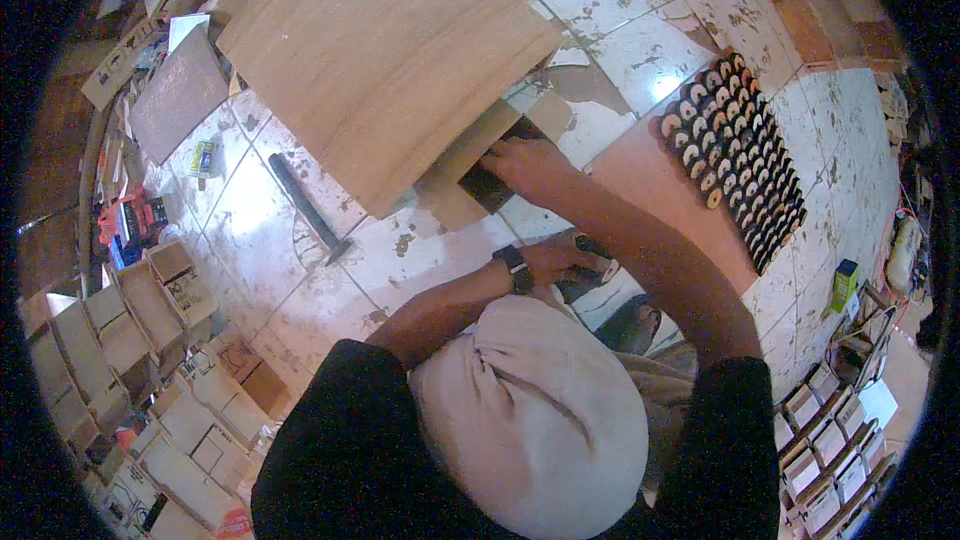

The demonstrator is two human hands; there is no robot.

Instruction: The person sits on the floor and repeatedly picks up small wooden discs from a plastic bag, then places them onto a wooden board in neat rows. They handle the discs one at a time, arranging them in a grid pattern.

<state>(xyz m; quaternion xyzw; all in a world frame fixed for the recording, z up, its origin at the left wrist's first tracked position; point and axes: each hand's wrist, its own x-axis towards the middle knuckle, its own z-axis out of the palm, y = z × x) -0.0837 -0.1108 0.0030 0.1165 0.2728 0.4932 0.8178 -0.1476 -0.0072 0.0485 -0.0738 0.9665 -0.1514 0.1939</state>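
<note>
A large wooden board (390, 50) lies ahead of me on the tiled floor. At its near right corner my right hand (522, 168) reaches out with bent fingers on a dark flat piece (487, 187), which sits on a brown strip beside the board. The fingertips are partly hidden against the dark surface. My left hand (555, 262), with a dark watch (515, 270) on the wrist, is closer to my body. Its fingers curl by a small dark thing with a pale edge, too small to name.
Right of me, rows of dark round pieces with pale ends (735, 145) stand on a reddish board (680, 190). A hammer (305, 205) lies on the tiles to the left, near a small box (202, 159). Wooden trays (150, 290) crowd the lower left.
</note>
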